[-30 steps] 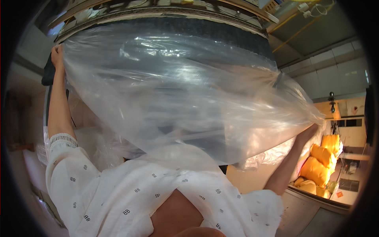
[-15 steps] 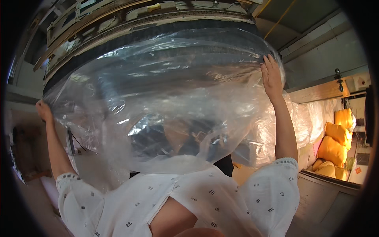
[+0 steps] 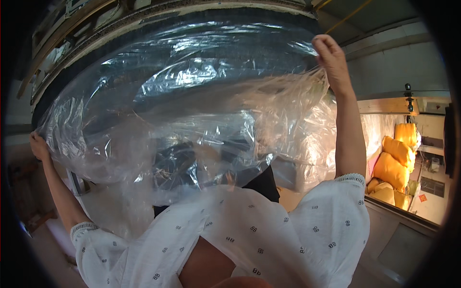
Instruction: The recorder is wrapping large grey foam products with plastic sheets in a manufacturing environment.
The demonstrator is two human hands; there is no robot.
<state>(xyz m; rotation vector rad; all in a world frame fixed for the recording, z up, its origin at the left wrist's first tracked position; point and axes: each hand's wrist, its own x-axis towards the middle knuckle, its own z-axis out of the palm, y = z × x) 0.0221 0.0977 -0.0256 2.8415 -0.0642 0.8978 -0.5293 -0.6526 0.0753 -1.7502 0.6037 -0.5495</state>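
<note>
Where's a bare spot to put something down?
A narrow dark strip looks bare, between the crumpled clear plastic sheet and the long speckled ledge behind. It's crowded between the bare left hand and bare right hand: the sheet spreads there.

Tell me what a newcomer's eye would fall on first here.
The large, shiny clear plastic film fills the middle, spread between the left hand at the left edge and the right hand at upper right. Then the stacked yellow bundles, brightly lit at far right.

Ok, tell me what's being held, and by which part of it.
Clear plastic film: the left grip has its left edge, the right grip its gathered upper-right side.
</note>
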